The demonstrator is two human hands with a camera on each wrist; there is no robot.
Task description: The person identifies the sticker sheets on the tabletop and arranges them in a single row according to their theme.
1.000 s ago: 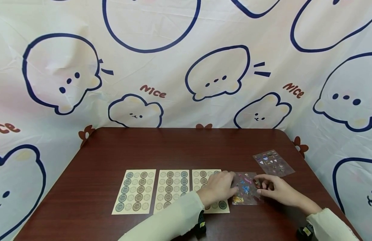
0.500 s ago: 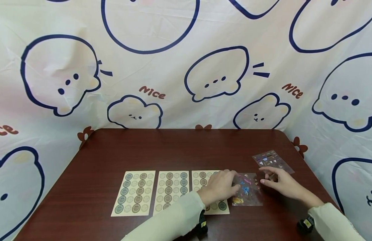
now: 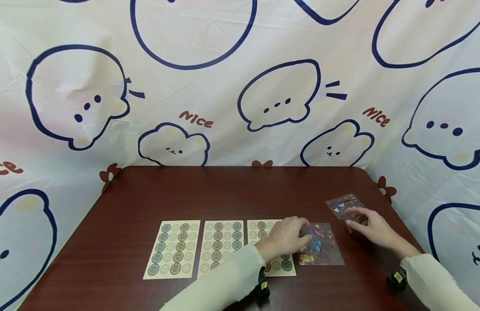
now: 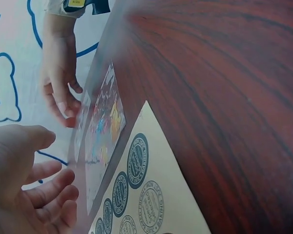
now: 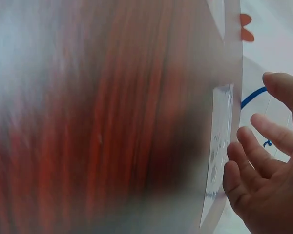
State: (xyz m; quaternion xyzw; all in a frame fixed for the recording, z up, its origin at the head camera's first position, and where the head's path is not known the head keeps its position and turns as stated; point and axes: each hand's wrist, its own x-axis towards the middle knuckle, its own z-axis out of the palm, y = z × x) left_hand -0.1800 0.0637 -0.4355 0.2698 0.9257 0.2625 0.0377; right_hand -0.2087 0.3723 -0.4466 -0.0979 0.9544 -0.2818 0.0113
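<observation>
My left hand (image 3: 287, 236) hovers at the left edge of a clear plastic sheet with small colourful stickers (image 3: 321, 252); its fingers are loosely bent and hold nothing in the left wrist view. Over a second clear sheet with small dark and white stickers (image 3: 337, 204) is my right hand (image 3: 376, 229), which covers the sheet's near part in the head view. Its fingers and thumb are spread apart, with nothing between them, in the right wrist view. The nearest cream sheet of round stamp stickers (image 3: 257, 225) lies partly beneath the left hand and sleeve.
Two more cream sheets of round stickers, the left one (image 3: 172, 248) and the middle one (image 3: 223, 233), lie in a row on the dark wood table (image 3: 224, 194). A cartoon-print cloth (image 3: 220, 95) hangs behind the table and along its sides.
The right hand has moved away from the colourful sticker sheet, right and farther back, over the second clear sheet. The left hand has lifted slightly and the colourful sheet's right edge lies flatter.
</observation>
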